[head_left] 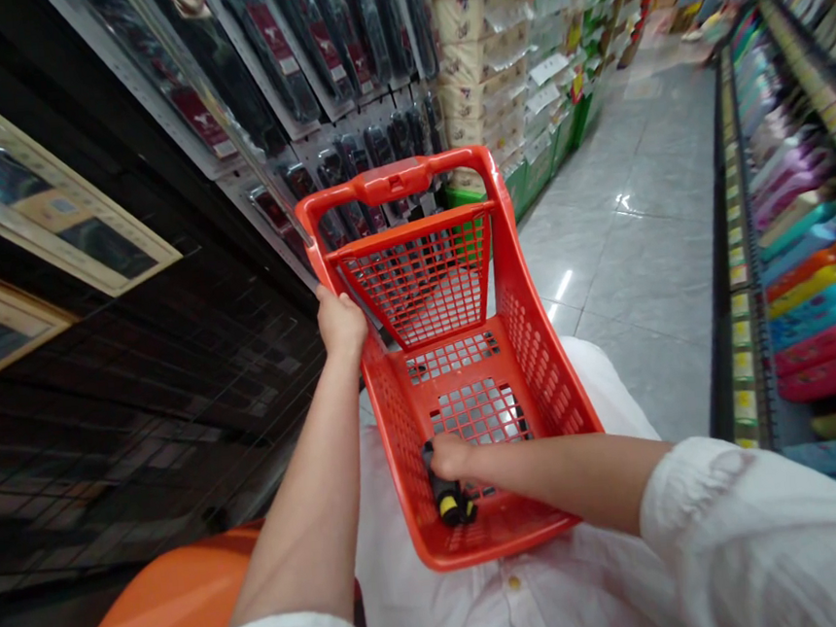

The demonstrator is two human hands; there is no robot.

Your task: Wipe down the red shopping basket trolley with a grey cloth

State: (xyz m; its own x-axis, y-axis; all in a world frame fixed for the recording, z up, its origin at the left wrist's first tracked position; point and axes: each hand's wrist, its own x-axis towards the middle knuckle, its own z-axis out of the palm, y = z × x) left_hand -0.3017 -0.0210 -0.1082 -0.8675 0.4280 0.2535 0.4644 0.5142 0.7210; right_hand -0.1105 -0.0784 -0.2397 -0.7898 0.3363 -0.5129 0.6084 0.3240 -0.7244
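The right hand (451,456) is grasping a black-and-yellow object (447,499) inside the red basket (501,546), by its near left corner. The left hand (341,322) is clasping the basket's left edge, fingers mostly hidden. Packaged goods (284,52) are hanging beyond the handle (393,182).

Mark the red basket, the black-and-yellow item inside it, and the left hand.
Red basket (517,368): head view, solid floor beside the grid.
Black-and-yellow item (443,490): head view, dark body above the yellow band.
Left hand (342,324): head view, back of hand.
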